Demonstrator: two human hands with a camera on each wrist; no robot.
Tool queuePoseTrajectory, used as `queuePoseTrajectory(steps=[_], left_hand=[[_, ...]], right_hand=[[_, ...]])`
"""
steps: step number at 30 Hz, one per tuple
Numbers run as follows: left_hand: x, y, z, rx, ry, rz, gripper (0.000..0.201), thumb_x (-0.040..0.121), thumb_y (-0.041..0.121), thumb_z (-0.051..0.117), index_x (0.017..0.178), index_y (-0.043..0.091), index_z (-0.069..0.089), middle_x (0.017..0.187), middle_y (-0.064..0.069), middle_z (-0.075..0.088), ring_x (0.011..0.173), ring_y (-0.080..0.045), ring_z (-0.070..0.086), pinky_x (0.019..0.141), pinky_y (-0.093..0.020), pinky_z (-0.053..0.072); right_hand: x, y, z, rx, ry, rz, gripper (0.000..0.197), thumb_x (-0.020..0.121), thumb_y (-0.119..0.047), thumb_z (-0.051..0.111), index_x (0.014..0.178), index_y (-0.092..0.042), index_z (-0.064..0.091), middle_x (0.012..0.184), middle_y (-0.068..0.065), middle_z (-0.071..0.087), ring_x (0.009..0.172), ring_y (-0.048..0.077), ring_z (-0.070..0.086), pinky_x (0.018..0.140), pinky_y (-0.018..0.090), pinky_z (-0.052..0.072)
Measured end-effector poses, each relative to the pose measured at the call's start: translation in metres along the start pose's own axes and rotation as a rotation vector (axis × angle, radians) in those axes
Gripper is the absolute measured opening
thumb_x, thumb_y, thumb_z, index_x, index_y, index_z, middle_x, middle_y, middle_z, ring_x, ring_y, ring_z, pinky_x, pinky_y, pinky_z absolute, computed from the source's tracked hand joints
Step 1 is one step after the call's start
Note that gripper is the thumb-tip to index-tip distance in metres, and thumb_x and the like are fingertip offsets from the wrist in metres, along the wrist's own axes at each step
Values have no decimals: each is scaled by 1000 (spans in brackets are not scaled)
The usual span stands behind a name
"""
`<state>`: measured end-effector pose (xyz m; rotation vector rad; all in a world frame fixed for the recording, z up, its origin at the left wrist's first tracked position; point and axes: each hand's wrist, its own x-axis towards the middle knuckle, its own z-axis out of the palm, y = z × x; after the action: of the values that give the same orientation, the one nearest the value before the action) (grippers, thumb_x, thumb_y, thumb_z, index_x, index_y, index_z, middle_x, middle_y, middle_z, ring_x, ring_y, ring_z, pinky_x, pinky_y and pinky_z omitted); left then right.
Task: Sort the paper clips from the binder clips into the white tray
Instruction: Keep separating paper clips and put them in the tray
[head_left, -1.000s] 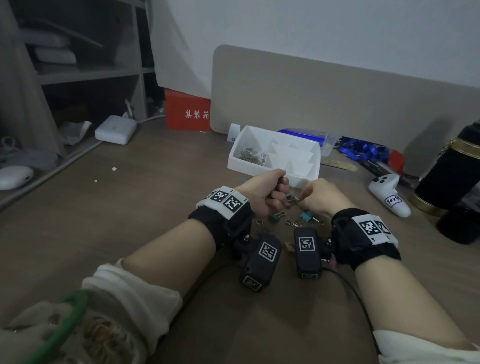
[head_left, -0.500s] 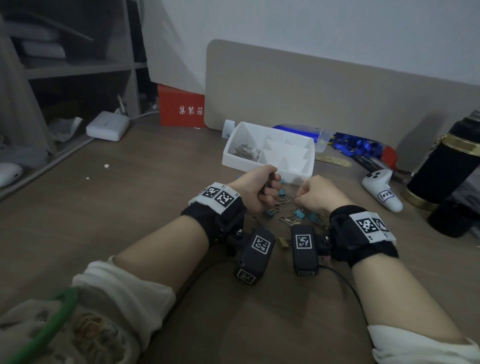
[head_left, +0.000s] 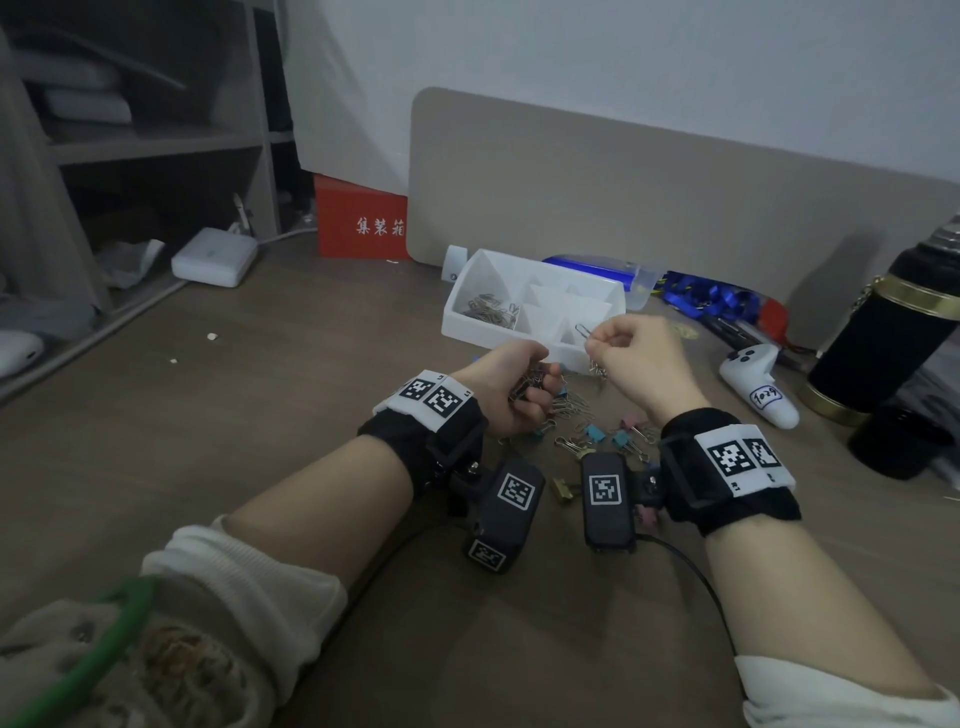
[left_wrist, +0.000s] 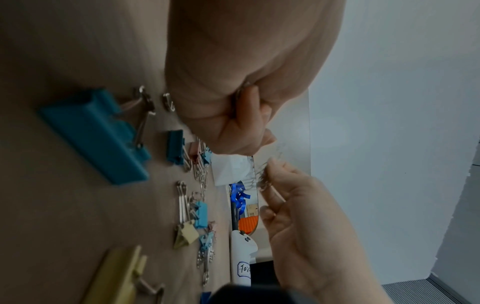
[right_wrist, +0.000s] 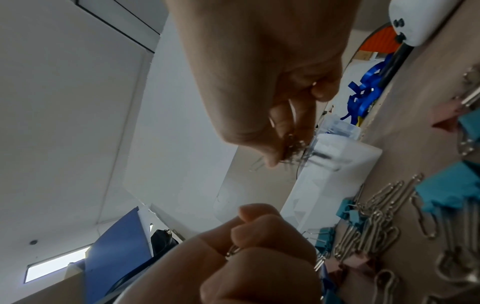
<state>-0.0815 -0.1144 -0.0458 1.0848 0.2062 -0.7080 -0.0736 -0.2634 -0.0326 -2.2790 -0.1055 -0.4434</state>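
While both hands (head_left: 571, 374) pinch paper clips (head_left: 592, 358), one white tray (head_left: 467, 322) behind.

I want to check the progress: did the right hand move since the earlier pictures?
Yes. The right hand, pinching paper clips, has risen from the pile toward the white tray, now overlapping its near edge.

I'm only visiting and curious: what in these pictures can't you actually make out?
- Clip count inside the left hand: head view, curled fingers hide it.
- Paper clips pinched by the right hand: right wrist view, blurred.
- White tray right compartments: head view, right hand covers them.
- Binder clips: wrist cameras hide some.
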Motion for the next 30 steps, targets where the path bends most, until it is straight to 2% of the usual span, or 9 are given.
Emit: queuePoseTrajectory(steps=[2,7,11,13,16,18,21,24,30], left_hand=[[-1,-1,1,9,0,-15,36,98,30,33,68,15,46,56,5,39,32,-5,26,27,-14,16],[-4,-4,5,7,-46,-69,42,99,39,27,71,13,46,63,5,40,34,-7,28,29,-15,16],[-3,-5,4,-4,-82,-79,48,99,45,21,74,12,45,61,4,43,34,-7,30,30,-15,17],[-2,-5,4,-7,-94,-76,47,98,45,20,74,13,45,61,5,44,34,-7,30,30,-15,17],[-2,-4,4,-17,-97,-48,42,98,40,24,73,14,45,60,4,44,33,-7,30,29,-14,17],[-2,-3,5,-52,-65,-16,42,98,39,26,72,12,46,59,3,41,33,-7,30,29,-13,17],[-2,-3,5,-77,-39,12,41,98,36,29,72,12,46,62,3,38,33,-7,29,29,-14,17],[-3,-3,5,-70,-33,20,39,98,34,32,70,12,47,61,3,38,33,-6,29,29,-14,16],[-3,-2,6,-20,-35,55,35,95,28,38,63,15,44,56,4,38,33,-5,29,30,-13,15]], right_hand=[[0,-3,1,77,45,-63,13,89,-13,63,78,-19,63,72,-6,59,69,7,52,61,18,40],[-4,-13,3,220,72,-193,16,88,-10,64,77,-22,62,74,-5,61,69,3,53,64,9,45],[-10,-19,6,333,-33,-245,12,88,-6,64,83,-17,64,79,-2,63,73,5,57,71,17,49],[-12,-20,8,408,-101,-242,9,89,-4,64,87,-12,64,80,-3,63,73,2,58,71,16,51],[-13,-19,10,466,-178,-193,7,89,-2,62,88,-9,63,77,-2,62,66,1,57,57,16,51],[-12,-16,11,473,-191,-169,8,89,-1,63,87,-9,62,75,-1,61,62,0,56,53,16,49],[-11,-15,12,489,-178,-155,9,88,0,63,86,-9,63,75,0,62,58,-3,55,54,14,48],[-11,-14,12,482,-197,-153,7,87,0,64,87,-7,63,76,1,63,57,-1,56,56,14,48],[-13,-15,12,443,-263,-160,9,88,-1,64,91,-10,66,80,0,67,65,1,60,60,15,50]])
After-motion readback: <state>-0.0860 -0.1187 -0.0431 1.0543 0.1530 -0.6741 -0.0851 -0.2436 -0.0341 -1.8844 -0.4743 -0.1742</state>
